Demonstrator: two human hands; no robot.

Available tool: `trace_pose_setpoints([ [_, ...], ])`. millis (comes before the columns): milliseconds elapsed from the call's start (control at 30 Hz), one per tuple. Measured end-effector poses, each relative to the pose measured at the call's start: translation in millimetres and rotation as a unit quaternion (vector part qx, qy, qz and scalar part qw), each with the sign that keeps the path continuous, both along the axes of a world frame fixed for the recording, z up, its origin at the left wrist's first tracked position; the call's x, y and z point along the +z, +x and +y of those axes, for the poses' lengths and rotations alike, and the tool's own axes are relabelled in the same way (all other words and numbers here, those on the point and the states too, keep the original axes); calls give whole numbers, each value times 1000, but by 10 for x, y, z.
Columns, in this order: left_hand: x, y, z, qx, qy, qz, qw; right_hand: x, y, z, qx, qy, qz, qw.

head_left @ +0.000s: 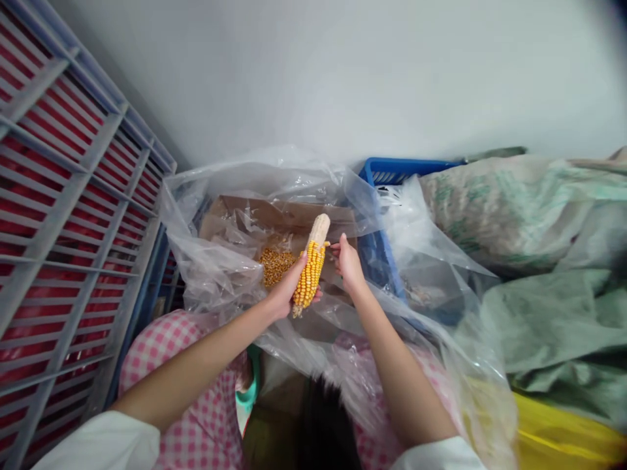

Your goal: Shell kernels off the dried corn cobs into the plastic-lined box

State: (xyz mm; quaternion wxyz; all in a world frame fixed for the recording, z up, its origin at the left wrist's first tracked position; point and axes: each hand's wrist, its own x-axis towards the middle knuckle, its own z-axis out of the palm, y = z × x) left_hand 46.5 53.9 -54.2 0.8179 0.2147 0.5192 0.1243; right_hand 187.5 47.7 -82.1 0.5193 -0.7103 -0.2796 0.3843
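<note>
My left hand [288,287] is wrapped round the lower part of an ear of corn [309,274], which tilts up and slightly to the right. Yellow kernels cover its lower part, while the upper end is a bare pale cob. Just right of the ear, my right hand [349,262] is closed, fingertips toward the edge of the kernel rows. Something thin and dark seems to show at those fingertips, too small to name. Loose corn kernels [277,266] lie below in a clear plastic bag [196,274] lining a cardboard box [255,207].
A grey slatted plastic crate [93,156] with red behind its slats rises at the left. To the right stand a blue basket [386,261], a pale woven sack [499,209] and green sacking [543,320]. A white wall [313,78] closes off the back.
</note>
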Motion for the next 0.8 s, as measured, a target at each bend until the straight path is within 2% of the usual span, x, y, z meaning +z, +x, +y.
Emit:
trace_pose_setpoints([
  [100,-9,-37,114,13,-1,3,1000,78,1,-19,8,6,-8,1000],
  [233,11,-66,224,33,24,13,999,219,-87,-56,60,30,60,996],
  [367,30,-75,265,30,23,10,999,288,-128,-51,36,9,106,994],
  [567,-96,-56,225,30,9,20,999,445,-106,-19,97,171,111,974],
  [633,-135,-39,185,21,-1,21,1000,477,-152,-10,62,181,177,966],
  [700,-151,-18,127,10,-13,25,1000,531,-217,-19,-7,167,246,955],
  [767,-152,4,58,-4,-25,22,999,679,-263,-63,-63,168,257,950],
  [800,-151,14,23,-16,-29,14,999,798,-269,-97,-68,184,246,949],
])
